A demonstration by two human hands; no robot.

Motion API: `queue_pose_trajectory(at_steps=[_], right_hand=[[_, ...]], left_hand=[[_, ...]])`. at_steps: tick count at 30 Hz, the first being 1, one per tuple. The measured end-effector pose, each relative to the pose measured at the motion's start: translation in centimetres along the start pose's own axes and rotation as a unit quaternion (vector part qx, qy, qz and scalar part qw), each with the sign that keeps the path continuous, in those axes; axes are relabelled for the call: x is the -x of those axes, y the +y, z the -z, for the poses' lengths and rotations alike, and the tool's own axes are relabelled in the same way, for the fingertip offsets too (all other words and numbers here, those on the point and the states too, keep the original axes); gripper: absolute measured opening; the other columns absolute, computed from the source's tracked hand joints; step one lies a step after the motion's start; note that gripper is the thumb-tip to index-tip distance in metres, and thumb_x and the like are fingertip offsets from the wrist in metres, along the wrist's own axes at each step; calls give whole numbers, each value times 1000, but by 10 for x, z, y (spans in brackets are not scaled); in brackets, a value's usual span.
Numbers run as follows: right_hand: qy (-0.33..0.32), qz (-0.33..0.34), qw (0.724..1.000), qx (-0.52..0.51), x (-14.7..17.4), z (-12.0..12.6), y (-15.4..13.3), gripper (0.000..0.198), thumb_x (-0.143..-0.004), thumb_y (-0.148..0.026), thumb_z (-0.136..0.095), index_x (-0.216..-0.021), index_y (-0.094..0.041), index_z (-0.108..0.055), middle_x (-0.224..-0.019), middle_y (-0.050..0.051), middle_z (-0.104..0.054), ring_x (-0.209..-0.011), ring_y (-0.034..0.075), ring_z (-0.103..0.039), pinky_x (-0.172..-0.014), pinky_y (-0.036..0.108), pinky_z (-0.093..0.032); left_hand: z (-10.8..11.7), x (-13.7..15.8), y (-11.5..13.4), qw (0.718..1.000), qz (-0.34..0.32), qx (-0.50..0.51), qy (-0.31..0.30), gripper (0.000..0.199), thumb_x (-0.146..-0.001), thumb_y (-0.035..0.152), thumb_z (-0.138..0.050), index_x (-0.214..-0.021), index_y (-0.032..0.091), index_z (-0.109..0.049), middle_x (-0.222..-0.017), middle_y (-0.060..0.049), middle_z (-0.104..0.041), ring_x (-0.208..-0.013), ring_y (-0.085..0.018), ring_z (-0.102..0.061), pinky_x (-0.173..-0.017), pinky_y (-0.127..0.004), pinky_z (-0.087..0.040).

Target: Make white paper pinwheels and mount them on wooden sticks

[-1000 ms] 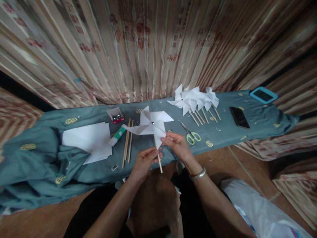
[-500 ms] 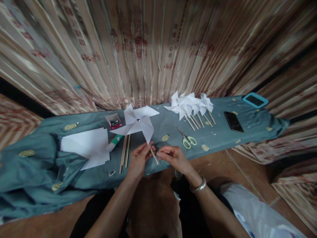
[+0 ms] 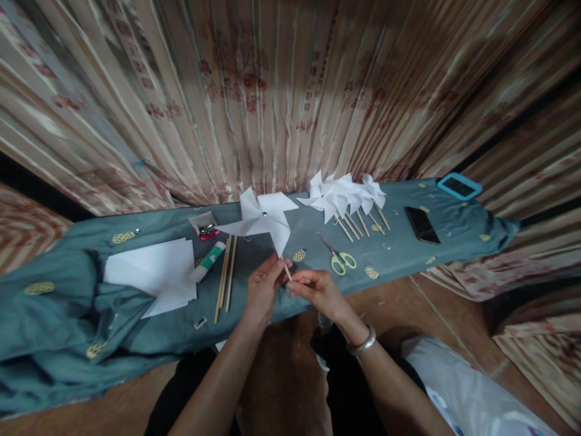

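Note:
A white paper pinwheel (image 3: 264, 219) with a shiny pin at its centre is held up over the cloth-covered table (image 3: 254, 290). Its thin wooden stick (image 3: 287, 270) slants down between my two hands. My left hand (image 3: 264, 284) is closed round the stick just under the lowest blade. Lower down, the fingers of my right hand (image 3: 318, 292) pinch the stick near its bottom end. The part of the stick behind the left fingers is hidden.
Left of my hands lie loose wooden sticks (image 3: 224, 278), a glue stick (image 3: 211, 260), a box of pins (image 3: 206, 227) and white paper sheets (image 3: 158, 272). To the right are scissors (image 3: 340, 259), several finished pinwheels (image 3: 347, 197), a phone (image 3: 422, 224) and a blue-framed device (image 3: 459, 186).
My right hand has closed on the lower end of the stick, which it was apart from before. The pinwheel and my left hand have shifted slightly right.

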State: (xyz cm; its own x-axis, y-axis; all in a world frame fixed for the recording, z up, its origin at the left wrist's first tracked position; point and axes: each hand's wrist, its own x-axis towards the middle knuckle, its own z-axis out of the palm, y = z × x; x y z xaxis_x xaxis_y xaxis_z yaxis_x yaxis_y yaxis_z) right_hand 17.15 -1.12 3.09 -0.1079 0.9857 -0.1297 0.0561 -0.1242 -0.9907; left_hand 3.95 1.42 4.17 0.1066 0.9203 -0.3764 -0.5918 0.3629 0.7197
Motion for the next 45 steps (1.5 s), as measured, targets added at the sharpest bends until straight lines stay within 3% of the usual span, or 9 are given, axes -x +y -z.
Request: queue_pose_trajectory(at_steps=[8,14,20,26,32,45], right_hand=[[137,36,983,113,-13,38,-10,33,-71,-51,-70,-75,-18,-71,-62,2,-70,-54,13,-59,-56,25,-46],[201,54,914,347,-36,80,-34,39,-82,-52,-56,-74,-17,-70,-68,3,-72,-57,13,-60,-55,23,-42],[209,20,872,443,-40,107,-39,32,-83,-43,-56,-73,-16,-71,-64,3,-70,-53,13,-57,-52,24,-36],[202,-16,816,541,-45,123,-27,26,-85,-36,-57,-89,-17,-74,-81,8,-76,-77,22,-68,-64,27,-40],[179,-45,772,608,-55,127,-14,27,-88,-34,-55,-99,-18,-74,-92,11,-77,-87,25,-70,-68,28,-42],[151,-97,731,658,-64,133,-9,30,-92,-38,-50,-101,-21,-74,-98,10,-76,-91,22,-70,-69,26,-42]], left_hand=[[2,0,-7,1000,-2,-4,14,50,-50,35,-89,-93,16,-73,-95,-7,-74,-91,-19,-67,-81,-31,-51],[8,3,-8,1000,-13,-25,-7,50,-53,38,-87,-96,16,-73,-97,-9,-74,-93,-22,-68,-86,-36,-51],[10,4,-9,999,-13,-30,-17,49,-53,38,-86,-95,16,-73,-94,-9,-74,-90,-22,-69,-84,-37,-52],[9,6,-8,999,-13,-38,-14,46,-54,36,-86,-93,16,-74,-95,-10,-74,-86,-22,-69,-79,-35,-53],[5,8,-9,999,-8,-28,-14,42,-53,34,-85,-89,16,-75,-91,-9,-75,-80,-18,-69,-75,-31,-54],[4,10,-13,999,-8,-38,-13,37,-56,32,-84,-89,17,-75,-92,-8,-75,-81,-18,-69,-74,-30,-54]])
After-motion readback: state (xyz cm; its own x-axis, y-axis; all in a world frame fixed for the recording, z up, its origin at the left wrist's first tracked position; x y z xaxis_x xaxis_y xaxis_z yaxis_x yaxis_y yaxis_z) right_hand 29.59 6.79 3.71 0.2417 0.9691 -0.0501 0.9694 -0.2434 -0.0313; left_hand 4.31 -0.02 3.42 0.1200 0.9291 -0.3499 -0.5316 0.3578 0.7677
